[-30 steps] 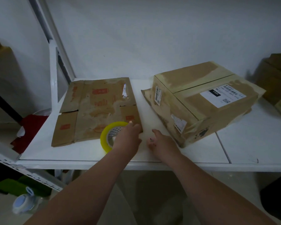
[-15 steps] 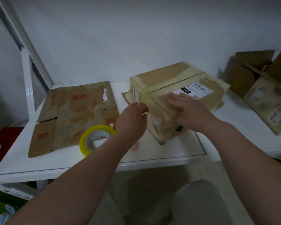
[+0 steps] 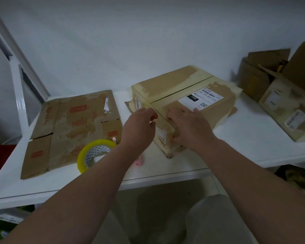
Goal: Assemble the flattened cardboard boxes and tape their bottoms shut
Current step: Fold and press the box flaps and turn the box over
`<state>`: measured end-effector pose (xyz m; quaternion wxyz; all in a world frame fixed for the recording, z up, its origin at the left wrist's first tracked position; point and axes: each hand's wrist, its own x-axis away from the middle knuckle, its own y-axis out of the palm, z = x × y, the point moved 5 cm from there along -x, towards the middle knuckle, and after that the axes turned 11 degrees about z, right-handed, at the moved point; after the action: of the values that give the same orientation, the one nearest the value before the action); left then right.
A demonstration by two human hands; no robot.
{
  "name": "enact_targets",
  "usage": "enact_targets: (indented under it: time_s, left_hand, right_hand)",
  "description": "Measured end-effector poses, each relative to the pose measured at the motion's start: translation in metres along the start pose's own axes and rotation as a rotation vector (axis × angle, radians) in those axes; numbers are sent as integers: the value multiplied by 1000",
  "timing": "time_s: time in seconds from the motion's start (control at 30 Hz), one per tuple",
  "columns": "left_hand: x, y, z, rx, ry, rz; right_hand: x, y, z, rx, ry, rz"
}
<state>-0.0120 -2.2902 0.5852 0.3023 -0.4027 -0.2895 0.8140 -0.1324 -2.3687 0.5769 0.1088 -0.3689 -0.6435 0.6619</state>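
Assembled box (image 3: pixel 167 85) sits on the white table (image 3: pixel 245 134), right of centre, turned so one corner points at the person. It is tan cardboard, worn, with pale patches of old tape residue across the top and edges. The two top flaps are closed and a dark seam runs between them. A white shipping label (image 3: pixel 200 98) with barcode and QR code is on the nearer flap, and a small white sticker (image 3: pixel 161 135) is on the left side face. A torn flap edge (image 3: pixel 129 106) sticks out low at the far left corner.

Right hand (image 3: pixel 188 127) is draped over the near top corner of the box, fingers lying on the top flap just short of the label, thumb side curled down the side face. It grips that corner.

Left hand (image 3: pixel 139 127) is at the left side face near the top edge with fingers curled in. Cannot tell if it pinches anything or touches the cardboard.

Flat cardboard (image 3: pixel 74 124) lies left of the box, apart from it. It is unfolded, with red print and peeled patches. Yellow tape roll (image 3: pixel 83 155) stands tilted on its near right corner, partly behind the left forearm. A small pink thing (image 3: pixel 138 163) on the table pokes out by that forearm.

Far right: more used boxes (image 3: pixel 289 110), one of them open (image 3: pixel 253 80).
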Motion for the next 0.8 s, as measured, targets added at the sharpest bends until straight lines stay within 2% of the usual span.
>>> enact_targets:
  time_s: [0.13, 0.43, 0.57, 0.63, 0.7, 0.8]
  left_hand:
    - [-1, -2, -2, -3, -8, 0]
    - [-2, -10, 4, 0, 10, 50]
    - [-4, -15, 11, -1, 22, 142]
    - [-5, -18, 15, -5, 15, 199]
    - [-9, -21, 15, 2, -29, 226]
    - [-17, -15, 2, 14, -212, 83]
  right_hand:
    - [0, 16, -2, 42, 21, 29]
    - [23, 5, 3, -184, -103, 276]
    - [35, -1, 21, -181, -91, 234]
    - [41, -11, 35, -93, -84, 201]
    - [46, -20, 51, 41, -35, 90]
    - [52, -32, 73, 222, 96, -14]
